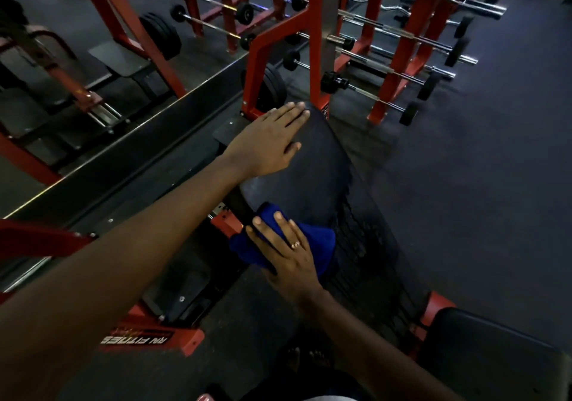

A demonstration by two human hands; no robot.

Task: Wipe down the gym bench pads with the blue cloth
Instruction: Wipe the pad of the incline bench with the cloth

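A long black back pad (315, 165) of a red-framed gym bench runs from the middle of the view toward the lower right. My left hand (269, 140) lies flat with straight fingers on the pad's far end, near its left edge. My right hand (288, 252) presses a bunched blue cloth (318, 242) against the pad's left edge, fingers spread over it. The lower stretch of the pad shows cracked, worn covering (368, 255). A second black seat pad (483, 354) sits at the lower right.
A red bench upright (312, 38) stands just beyond the pad's far end. Racks of barbells (402, 60) fill the back right, weight plates (164, 35) and more red frames the back left. Dark rubber floor (479, 168) spreads to the right. A red base bar (148, 335) lies at the lower left.
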